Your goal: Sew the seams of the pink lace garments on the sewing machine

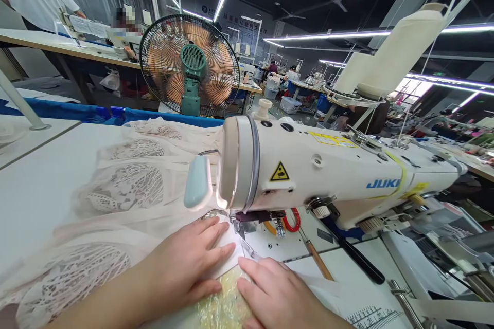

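Note:
A white JUKI sewing machine (293, 164) stretches across the middle, its needle area lit from below the head. Just left of the presser foot, my left hand (193, 254) lies with fingers spread on a small white piece of fabric (227, 247). My right hand (278, 288) rests in front of the foot, its fingertips on the near right edge of the work; whether they pinch it cannot be made out. Between the hands is a shiny yellowish, plastic-covered patch (224, 300). Pale sheer fabric with lace panels (127, 185) spreads over the table to the left.
Right of the needle lie red-handled scissors (294, 220), a wooden-handled tool (318, 259) and a black-handled tool (358, 257). A large fan (191, 64) stands behind the table. Thread cones (405, 51) rise at the right. Another person (34, 0) is at the far left.

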Demonstrator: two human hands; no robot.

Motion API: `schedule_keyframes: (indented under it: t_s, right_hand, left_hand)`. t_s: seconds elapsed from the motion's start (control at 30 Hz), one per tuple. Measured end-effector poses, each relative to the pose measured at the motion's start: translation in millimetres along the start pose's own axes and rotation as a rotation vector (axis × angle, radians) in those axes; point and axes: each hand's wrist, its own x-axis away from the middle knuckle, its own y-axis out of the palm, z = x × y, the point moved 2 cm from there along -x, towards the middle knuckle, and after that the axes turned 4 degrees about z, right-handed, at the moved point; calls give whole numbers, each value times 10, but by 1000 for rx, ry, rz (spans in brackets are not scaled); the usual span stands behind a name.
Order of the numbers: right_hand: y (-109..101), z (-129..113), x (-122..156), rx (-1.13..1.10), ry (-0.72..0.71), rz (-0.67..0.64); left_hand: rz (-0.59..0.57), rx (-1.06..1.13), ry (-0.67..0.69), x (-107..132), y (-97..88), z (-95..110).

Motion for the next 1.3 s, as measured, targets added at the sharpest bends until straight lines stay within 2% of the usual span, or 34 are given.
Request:
schedule_keyframes:
  t_s: [0.1, 0.17, 0.5, 0.73, 0.8, 0.97, 1.03, 1.2, 1.3]
  right_hand:
    - [-24, 0, -20, -49, 34, -120]
    - [-43, -7, -36, -77, 70, -152]
    - [-85, -66, -57, -81, 103, -91]
    - [-88, -77, -83, -88, 143, -119]
    - [-92, -77, -101, -75, 161, -128]
    - [-113, -70, -128, -69, 175, -136]
    - [-119, -67, -117, -68, 172, -137]
    - [-129, -81, -73, -59, 150, -89]
    - [-139, -89, -68, -51, 162, -103]
  left_hand:
    - [9, -9, 1, -6, 21, -12]
    - [11, -14, 6, -18, 23, -16]
    - [-42, -79, 24, -93, -30, 8]
    - [-66, -137, 18, -183, -100, 7]
    - [-73, -179, 55, -209, -112, 37]
    - [-31, -303, 305, -176, -108, 159]
    - [-21, -326, 328, -143, -104, 159]
    - [-94, -295, 274, -114, -85, 49]
    - [-47, -287, 310, -133, -84, -18]
